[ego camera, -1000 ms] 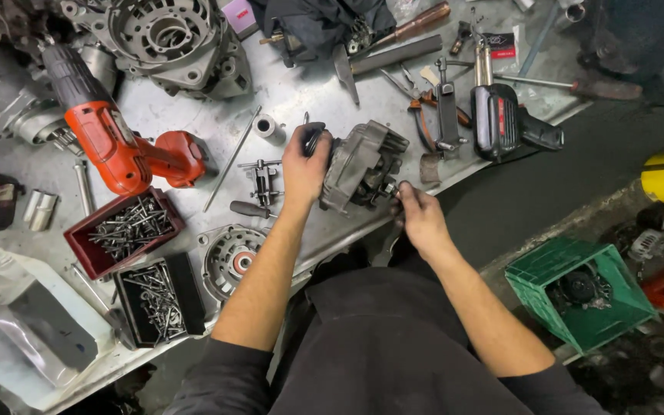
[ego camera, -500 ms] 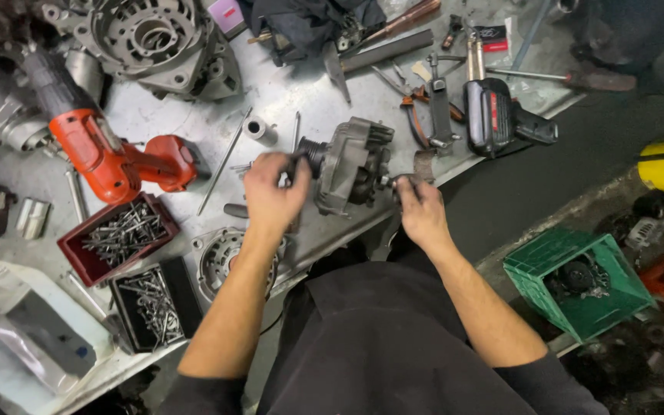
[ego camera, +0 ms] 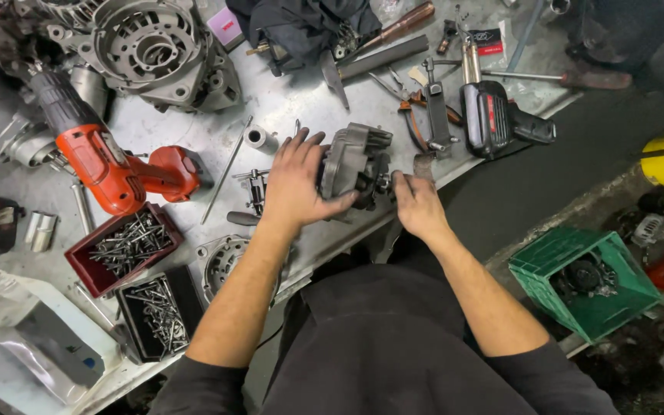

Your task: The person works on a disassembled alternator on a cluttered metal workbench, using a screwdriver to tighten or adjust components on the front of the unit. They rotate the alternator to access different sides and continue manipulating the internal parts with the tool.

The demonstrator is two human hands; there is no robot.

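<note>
Both hands shifted: left hand (ego camera: 295, 183) clamps the grey cast-metal housing (ego camera: 353, 163) mid-frame, right hand (ego camera: 416, 204) pinches its shaft; slippery grip could drop it off the table (ego camera: 286, 100) edge.

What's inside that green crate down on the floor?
The green crate holds one dark, round metal part. Anything underneath that part is covered.

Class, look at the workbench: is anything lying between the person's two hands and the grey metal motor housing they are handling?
Nothing visible. The left hand lies flat against the grey motor housing, and the right hand touches its other side. Nearby tools sit clear of both.
</note>
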